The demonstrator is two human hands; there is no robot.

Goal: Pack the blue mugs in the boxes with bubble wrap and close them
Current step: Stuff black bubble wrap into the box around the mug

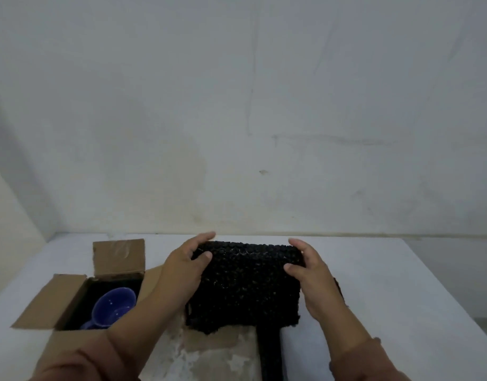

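My left hand (186, 266) and right hand (308, 266) pinch the top corners of a black sheet of bubble wrap (245, 287). Left of my grip, the blue ceramic mug (114, 305) lies in the open cardboard box (58, 295); I'd keep the sheet taut while carrying it over.

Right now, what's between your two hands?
In the head view, a sheet of black bubble wrap stretches between the left hand and the right hand; each hand grips one top corner.

Left hand (186, 266) and right hand (309, 266) face each other, forearms extended, fingers curled, thumbs toward the body.
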